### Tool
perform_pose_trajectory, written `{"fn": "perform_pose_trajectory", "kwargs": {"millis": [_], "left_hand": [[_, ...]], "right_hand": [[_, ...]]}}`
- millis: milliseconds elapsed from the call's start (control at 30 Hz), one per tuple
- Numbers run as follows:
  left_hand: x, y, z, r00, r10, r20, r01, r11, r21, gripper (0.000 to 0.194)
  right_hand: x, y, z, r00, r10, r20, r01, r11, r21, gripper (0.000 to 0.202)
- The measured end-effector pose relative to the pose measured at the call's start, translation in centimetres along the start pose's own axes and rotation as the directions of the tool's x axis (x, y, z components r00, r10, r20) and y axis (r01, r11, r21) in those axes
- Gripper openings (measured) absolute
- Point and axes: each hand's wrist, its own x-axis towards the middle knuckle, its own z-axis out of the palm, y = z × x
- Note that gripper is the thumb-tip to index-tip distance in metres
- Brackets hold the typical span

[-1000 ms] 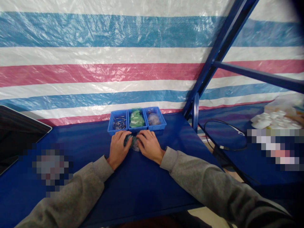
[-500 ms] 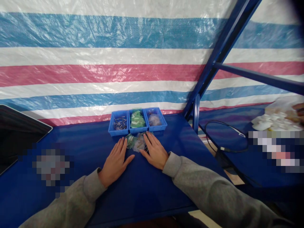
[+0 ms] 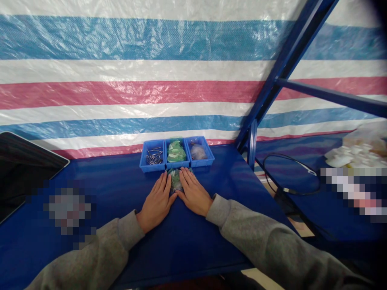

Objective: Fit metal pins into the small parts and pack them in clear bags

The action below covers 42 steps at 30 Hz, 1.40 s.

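My left hand [image 3: 156, 199] lies flat with fingers stretched out, touching the left side of a small pile of green and clear plastic packets [image 3: 176, 181]. From the other side my right hand [image 3: 194, 191] rests flat over the pile's right part and hides some of it. Both thumbs come close together in front of the packets. Just behind stand three blue bins in a row. The left bin [image 3: 143, 163] contains several thin metal pieces [image 3: 155, 156]. Green packets [image 3: 175, 151] fill the middle bin [image 3: 177, 164], and clear packets [image 3: 198, 152] lie in the right bin [image 3: 203, 162].
A dark screen [image 3: 27, 173] stands at the left on the blue table [image 3: 187, 249]. Blue metal posts [image 3: 252, 141] rise at the right. Beyond them are a black cable [image 3: 290, 191] and a plastic bag of white items [image 3: 356, 149]. A striped sheet [image 3: 121, 92] hangs behind.
My left hand has moved right, towards my right hand. The packets between them are pushed into a narrower pile. The view has shifted slightly.
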Motion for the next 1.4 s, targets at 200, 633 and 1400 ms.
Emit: {"fn": "perform_pose_trajectory", "kwargs": {"millis": [200,633,1400], "left_hand": [[0.4,-0.6,-0.2,1.000,-0.014,0.004,0.014,0.997,-0.078,0.059],[-0.6,-1.3,-1.6,0.998,-0.063,-0.012,0.064,0.995,0.080,0.032],[0.7,-1.9,-1.9,0.997,0.079,-0.024,-0.077,0.995,0.066,0.020]], "right_hand": [[0.0,0.5,-0.5,0.998,0.042,-0.056,-0.035,0.993,0.116,0.059],[0.0,0.5,-1.8,0.978,0.191,-0.084,-0.199,0.976,-0.095,0.029],[0.7,1.7,-1.3,0.977,0.157,-0.145,-0.154,0.988,0.033,0.014]]}}
